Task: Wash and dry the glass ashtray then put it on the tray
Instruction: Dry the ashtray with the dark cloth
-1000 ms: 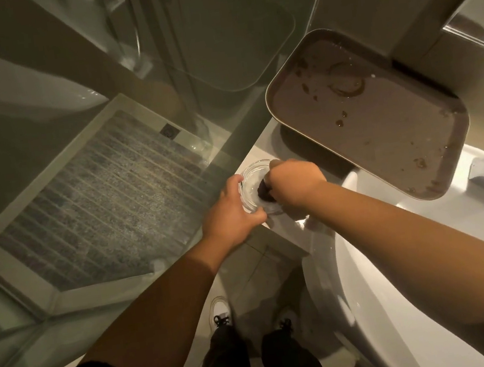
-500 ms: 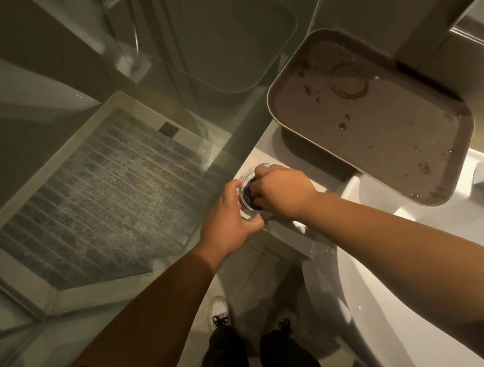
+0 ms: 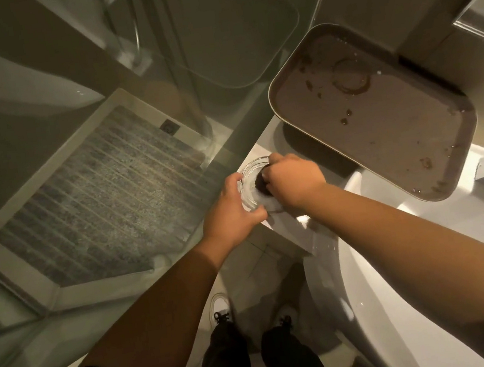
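Since the frame 0.5 s back, the right hand [image 3: 292, 181] has swung a little to the right inside the bowl, uncovering more of the far rim, while the left hand [image 3: 231, 206] has kept its place on the near side.

Going from the biggest thing down: the white basin [image 3: 400, 270] fills the lower right, and its flat ledge runs up toward the corner. The brown tray [image 3: 457, 124] lies on the ledge past the hands, one corner hanging over the bowl of the basin; it carries a ring mark and scattered spots that look wet. The glass ashtray [image 3: 251, 171] sits at the outer edge of the ledge, above the floor tiles and the person's 2 shoes. The left hand grips its near rim, thumb and fingers curled round the glass. The right hand is bunched over a dark wad [image 3: 262, 184], a cloth or sponge by the look of it, and presses it into the hollow, so the 2 hands are close together on the 1 object.

My reading is that this is the wiping or drying stage. The main danger is the edge: wet glass is slick, and a hard sideways rub could push the ashtray out of the left hand and off the ledge onto the tiles, where it would likely shatter. The tray's damp patches could re-wet the ashtray once it is set there, and its overhanging corner may tip if weight lands on that end.
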Motion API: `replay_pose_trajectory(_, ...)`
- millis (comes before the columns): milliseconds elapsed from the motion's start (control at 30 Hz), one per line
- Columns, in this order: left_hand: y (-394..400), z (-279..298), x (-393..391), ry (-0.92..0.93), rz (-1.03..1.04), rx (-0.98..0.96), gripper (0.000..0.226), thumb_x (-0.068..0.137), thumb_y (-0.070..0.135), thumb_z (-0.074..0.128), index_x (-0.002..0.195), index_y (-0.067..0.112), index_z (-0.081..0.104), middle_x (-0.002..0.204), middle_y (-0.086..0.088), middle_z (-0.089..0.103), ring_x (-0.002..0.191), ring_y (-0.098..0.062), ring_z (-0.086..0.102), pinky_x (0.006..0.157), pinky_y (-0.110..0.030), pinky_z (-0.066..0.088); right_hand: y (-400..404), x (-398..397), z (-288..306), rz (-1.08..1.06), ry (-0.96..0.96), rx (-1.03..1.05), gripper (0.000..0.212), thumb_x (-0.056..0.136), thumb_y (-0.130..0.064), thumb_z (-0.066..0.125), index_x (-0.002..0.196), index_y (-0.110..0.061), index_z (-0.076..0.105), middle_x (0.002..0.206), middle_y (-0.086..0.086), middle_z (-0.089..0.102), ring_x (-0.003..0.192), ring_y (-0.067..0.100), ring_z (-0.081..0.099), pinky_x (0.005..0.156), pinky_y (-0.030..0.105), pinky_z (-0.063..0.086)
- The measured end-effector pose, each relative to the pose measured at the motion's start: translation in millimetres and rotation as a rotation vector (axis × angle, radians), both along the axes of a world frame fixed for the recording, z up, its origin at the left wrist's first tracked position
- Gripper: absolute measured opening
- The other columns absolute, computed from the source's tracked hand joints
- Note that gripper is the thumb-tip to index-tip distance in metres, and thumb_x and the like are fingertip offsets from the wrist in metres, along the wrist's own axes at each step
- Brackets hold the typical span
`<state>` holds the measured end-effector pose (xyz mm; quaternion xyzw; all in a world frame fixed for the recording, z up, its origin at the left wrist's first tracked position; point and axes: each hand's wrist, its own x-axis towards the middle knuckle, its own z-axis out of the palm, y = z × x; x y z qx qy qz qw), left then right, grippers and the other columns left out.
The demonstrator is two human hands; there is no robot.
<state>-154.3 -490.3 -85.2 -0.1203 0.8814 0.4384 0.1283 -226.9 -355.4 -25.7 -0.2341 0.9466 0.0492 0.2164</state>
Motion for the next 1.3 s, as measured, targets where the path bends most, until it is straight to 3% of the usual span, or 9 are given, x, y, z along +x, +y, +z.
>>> replay_pose_trajectory(167, -4.6, -1.0, -2.4, 0.016, -0.057, -0.051, 0.077, 0.074, 0.037, 0.07, 0.138, 0.029, 0.028, 0.12, 0.001, 0.059, 0.09, -0.02, 0.058, 0.069, -0.03, 0.042, 8.9, 7.9, -4.9, 0.13, 0.008, -0.007, 0.025, 0.084, -0.024, 0.069, 0.109, -0.028, 0.07, 0.111, -0.003, 0.051, 0.103, 0.023, 0.049, 0.062, 0.033, 0.045)
replay_pose_trajectory(367, -10.2, -5.3, -0.7, 0.034, -0.099, -0.018, 0.075, 0.075, 0.039, 0.07, 0.136, 0.029, 0.027, 0.111, 0.002, 0.061, 0.09, -0.021, 0.061, 0.07, -0.032, 0.047, 5.8, 6.1, -2.8, 0.21, -0.006, -0.106, 0.022, 0.092, -0.032, 0.056, 0.107, -0.027, 0.071, 0.104, -0.001, 0.054, 0.095, 0.022, 0.052, 0.06, 0.03, 0.038)
replay_pose_trajectory(500, -10.2, -4.1, -0.5, 0.045, -0.105, -0.005, 0.073, 0.076, 0.037, 0.069, 0.135, 0.029, 0.028, 0.096, 0.007, 0.055, 0.081, -0.018, 0.058, 0.063, -0.028, 0.039, -5.4, -1.2, -4.6, 0.147, -0.028, -0.193, 0.02, 0.09, -0.028, 0.056, 0.099, -0.025, 0.073, 0.094, -0.002, 0.047, 0.096, 0.024, 0.054, 0.06, 0.029, 0.035)
replay_pose_trajectory(667, -6.7, -2.1, -1.5, 0.034, -0.079, 0.011, 0.07, 0.076, 0.034, 0.069, 0.134, 0.029, 0.029, 0.086, 0.01, 0.052, 0.072, -0.015, 0.054, 0.053, -0.021, 0.034, -13.2, -3.6, -6.7, 0.033, 0.002, -0.202, 0.023, 0.093, -0.033, 0.052, 0.102, -0.023, 0.07, 0.094, -0.001, 0.045, 0.096, 0.025, 0.053, 0.063, 0.032, 0.043)
replay_pose_trajectory(933, -0.2, -1.9, -1.4, 0.024, -0.005, -0.033, 0.073, 0.071, 0.039, 0.07, 0.131, 0.031, 0.03, 0.107, 0.001, 0.067, 0.087, -0.024, 0.064, 0.067, -0.033, 0.049, -15.3, -3.7, 2.5, -0.048, 0.07, -0.077, 0.016, 0.091, -0.026, 0.057, 0.101, -0.022, 0.069, 0.091, 0.001, 0.042, 0.099, 0.029, 0.057, 0.063, 0.034, 0.04)
replay_pose_trajectory(1067, -0.9, -0.4, -1.6, 0.031, -0.02, -0.077, 0.074, 0.071, 0.042, 0.069, 0.132, 0.03, 0.029, 0.11, 0.001, 0.066, 0.09, -0.026, 0.064, 0.073, -0.039, 0.055, -4.7, -1.4, 17.9, 0.0, -0.042, 0.072, 0.025, 0.087, -0.013, 0.061, 0.112, -0.015, 0.066, 0.117, 0.007, 0.05, 0.109, 0.032, 0.052, 0.076, 0.042, 0.052)
replay_pose_trajectory(1133, -0.7, -0.3, -1.1, 0.027, -0.028, -0.085, 0.076, 0.071, 0.043, 0.069, 0.133, 0.031, 0.028, 0.11, 0.0, 0.065, 0.09, -0.026, 0.065, 0.074, -0.042, 0.056, 0.2, 0.1, 17.4, 0.054, -0.073, 0.122, 0.038, 0.08, -0.011, 0.07, 0.117, -0.018, 0.065, 0.119, 0.004, 0.048, 0.112, 0.03, 0.048, 0.079, 0.046, 0.056)
replay_pose_trajectory(1200, -1.8, -0.5, -1.7, 0.023, -0.038, -0.101, 0.077, 0.072, 0.044, 0.069, 0.134, 0.031, 0.026, 0.11, -0.001, 0.065, 0.089, -0.027, 0.064, 0.073, -0.04, 0.055, 4.8, 1.5, 10.8, 0.122, -0.089, 0.13, 0.046, 0.074, -0.011, 0.077, 0.117, -0.022, 0.066, 0.116, 0.001, 0.048, 0.111, 0.028, 0.048, 0.075, 0.042, 0.056)
replay_pose_trajectory(1300, -3.8, -2.5, -2.0, 0.014, -0.063, -0.139, 0.077, 0.075, 0.042, 0.069, 0.138, 0.029, 0.026, 0.109, -0.003, 0.064, 0.084, -0.025, 0.061, 0.068, -0.034, 0.048, 7.6, 1.8, -1.6, 0.184, -0.073, 0.07, 0.036, 0.074, -0.018, 0.079, 0.107, -0.029, 0.069, 0.105, -0.004, 0.051, 0.098, 0.023, 0.053, 0.06, 0.033, 0.047)
